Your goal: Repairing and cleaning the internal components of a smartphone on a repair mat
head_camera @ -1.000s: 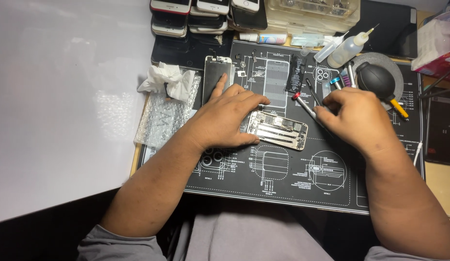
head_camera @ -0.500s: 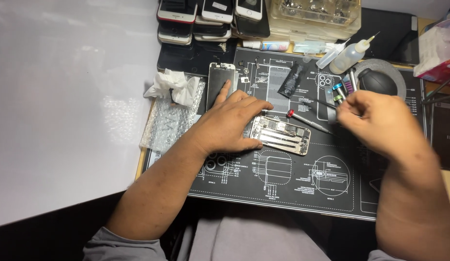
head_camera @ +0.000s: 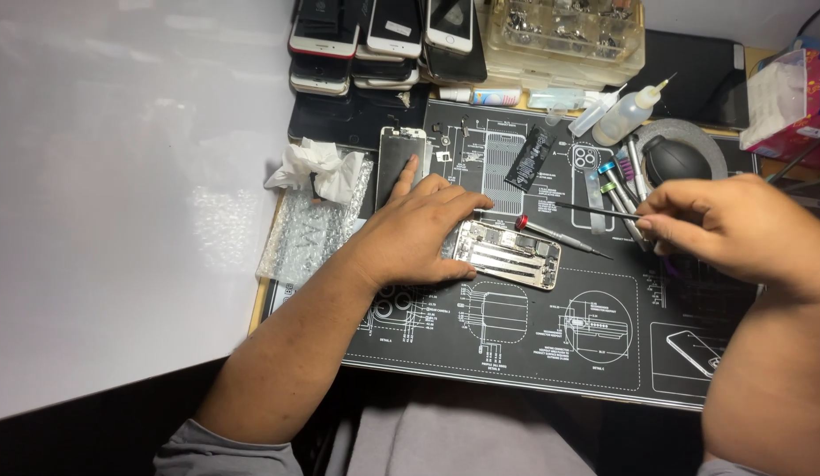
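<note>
Dark repair mat (head_camera: 533, 353): left hand (head_camera: 419, 234) flat, steadying the opened phone (head_camera: 507, 254); right hand (head_camera: 736, 229) pinches seemingly tweezers (head_camera: 595, 211).

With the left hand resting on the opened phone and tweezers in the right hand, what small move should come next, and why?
Probably bring the tweezers in the right hand down to the opened phone. The left hand already steadies its left end, the tips hang above the mat to the phone's right, and the red-capped screwdriver lies set aside.
</note>
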